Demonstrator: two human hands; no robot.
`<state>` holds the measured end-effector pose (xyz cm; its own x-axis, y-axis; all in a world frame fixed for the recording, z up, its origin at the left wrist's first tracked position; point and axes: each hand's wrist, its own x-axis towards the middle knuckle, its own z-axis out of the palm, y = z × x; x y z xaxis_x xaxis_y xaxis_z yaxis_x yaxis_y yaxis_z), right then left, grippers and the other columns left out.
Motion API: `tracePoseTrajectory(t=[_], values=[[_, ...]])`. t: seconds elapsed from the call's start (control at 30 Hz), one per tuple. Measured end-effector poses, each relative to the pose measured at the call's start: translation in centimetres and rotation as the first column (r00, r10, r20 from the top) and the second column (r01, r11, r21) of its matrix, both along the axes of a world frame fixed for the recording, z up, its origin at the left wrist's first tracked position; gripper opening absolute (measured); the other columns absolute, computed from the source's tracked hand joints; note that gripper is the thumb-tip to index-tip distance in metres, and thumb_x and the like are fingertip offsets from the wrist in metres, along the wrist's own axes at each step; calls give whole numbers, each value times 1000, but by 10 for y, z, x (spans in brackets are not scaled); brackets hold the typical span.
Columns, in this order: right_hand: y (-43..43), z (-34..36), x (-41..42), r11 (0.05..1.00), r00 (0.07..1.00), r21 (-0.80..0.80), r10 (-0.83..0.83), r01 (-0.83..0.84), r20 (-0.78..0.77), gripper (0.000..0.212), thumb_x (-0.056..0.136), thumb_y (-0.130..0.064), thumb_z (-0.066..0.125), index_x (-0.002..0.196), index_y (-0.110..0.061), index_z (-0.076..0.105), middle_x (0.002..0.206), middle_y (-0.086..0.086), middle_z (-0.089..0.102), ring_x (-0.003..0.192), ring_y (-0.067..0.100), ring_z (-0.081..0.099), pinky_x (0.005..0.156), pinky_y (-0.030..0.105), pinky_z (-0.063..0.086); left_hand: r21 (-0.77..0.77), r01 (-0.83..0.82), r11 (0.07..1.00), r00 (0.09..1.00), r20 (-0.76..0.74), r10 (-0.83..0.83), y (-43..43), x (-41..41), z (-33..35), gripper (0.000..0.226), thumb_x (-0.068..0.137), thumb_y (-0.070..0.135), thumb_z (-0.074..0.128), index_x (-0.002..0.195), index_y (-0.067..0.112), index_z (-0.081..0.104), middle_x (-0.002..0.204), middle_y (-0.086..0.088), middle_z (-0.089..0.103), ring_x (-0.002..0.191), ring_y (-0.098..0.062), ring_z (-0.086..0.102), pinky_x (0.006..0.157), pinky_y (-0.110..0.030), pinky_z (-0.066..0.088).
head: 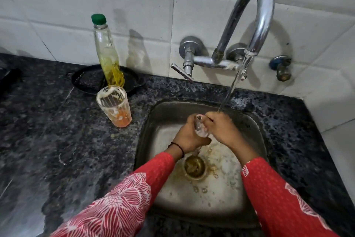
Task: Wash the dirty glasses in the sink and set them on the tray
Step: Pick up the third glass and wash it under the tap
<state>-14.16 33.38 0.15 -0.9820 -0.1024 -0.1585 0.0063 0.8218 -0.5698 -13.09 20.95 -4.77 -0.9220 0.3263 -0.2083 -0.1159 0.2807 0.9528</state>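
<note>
Glass (200, 128) held over the sink (153, 114) between both your hands, under the stream (232, 87). Your left hand (189, 138) wraps the body from the left. Your right hand (223, 128) curls at the rim, though whether its fingers reach inside cannot be told. The long axis tilts, mouth up and away, base toward the drain. It is clear, wet and probably slippery (grip firmly). The black dish (90, 80), probably the tray, lies well apart to the upper left, so your left hand is nearer. A second glass (114, 106), ribbed and smeared orange, stands on the speckled counter (57, 131) between dish and sink.
</note>
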Motion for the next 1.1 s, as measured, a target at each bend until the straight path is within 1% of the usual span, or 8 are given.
tracePoseTrajectory(t=[0.2, 0.3, 0.43, 0.53, 0.63, 0.8, 1.0, 1.1], values=[[15, 16, 16, 630, 969, -751, -240, 199, 56, 28, 96, -12, 48, 70, -10, 58, 64, 2, 56, 53, 0, 52, 58, 13, 43, 635, -5, 772, 781, 485, -393, -15, 7, 29, 32, 87, 30, 60, 117, 20, 59, 107, -6, 69, 84, -22, 68, 68, -38, 59], [16, 9, 20, 724, 976, -661, -206, 196, 63, 29, 95, -16, 52, 68, -9, 58, 60, 6, 53, 52, 7, 50, 57, 22, 42, 592, 7, 806, 763, 517, -387, -12, 14, 23, 30, 84, 30, 62, 113, 21, 60, 102, -10, 63, 76, -21, 63, 58, -31, 57], [9, -5, 18, 901, 965, -351, -257, 256, 46, 30, 93, -17, 55, 67, -6, 63, 57, 3, 60, 51, 9, 55, 58, 31, 47, -144, 78, 987, 997, -16, -81, 6, 14, 7, 72, 73, 26, 77, 133, 20, 37, 108, -1, 61, 94, -17, 60, 83, -32, 52], [9, 2, 22, 746, 947, -605, -320, 277, 38, 30, 93, -14, 56, 63, -15, 62, 52, -6, 57, 47, 1, 51, 51, 15, 42, 301, 99, 949, 958, 229, -173, 0, 10, 21, 44, 79, 21, 71, 119, 20, 53, 105, 0, 66, 92, -20, 65, 78, -35, 56], [12, 13, 23, 547, 943, -792, -316, 272, 106, 25, 92, -11, 55, 68, -10, 61, 57, 1, 56, 47, 3, 50, 50, 13, 42, 674, -44, 738, 701, 547, -457, -12, 10, 35, 24, 84, 34, 57, 101, 21, 68, 100, -6, 65, 75, -19, 66, 61, -35, 59], [10, 5, 14, 810, 933, -468, -341, 353, 114, 31, 91, -19, 59, 62, -9, 62, 55, 6, 58, 45, 9, 50, 49, 19, 42, 211, 129, 969, 961, 213, -175, 7, 11, 30, 43, 82, 16, 68, 120, 18, 47, 101, -6, 61, 74, -11, 63, 69, -29, 55], [17, 6, 17, 321, 853, -832, -427, 453, 300, 28, 91, -18, 58, 63, -14, 63, 54, 1, 57, 45, 9, 48, 42, 18, 39, 632, -84, 770, 704, 585, -403, 0, 13, 44, 28, 87, 36, 55, 106, 17, 63, 97, -6, 67, 71, -18, 68, 55, -31, 57], [17, 4, 13, 537, 890, -736, -411, 413, 199, 31, 92, -12, 56, 61, -13, 61, 54, 2, 55, 45, 8, 48, 51, 21, 40, 478, -7, 878, 778, 555, -295, 5, 14, 44, 15, 89, 27, 56, 99, 16, 60, 84, -5, 64, 65, -14, 66, 55, -27, 55]])
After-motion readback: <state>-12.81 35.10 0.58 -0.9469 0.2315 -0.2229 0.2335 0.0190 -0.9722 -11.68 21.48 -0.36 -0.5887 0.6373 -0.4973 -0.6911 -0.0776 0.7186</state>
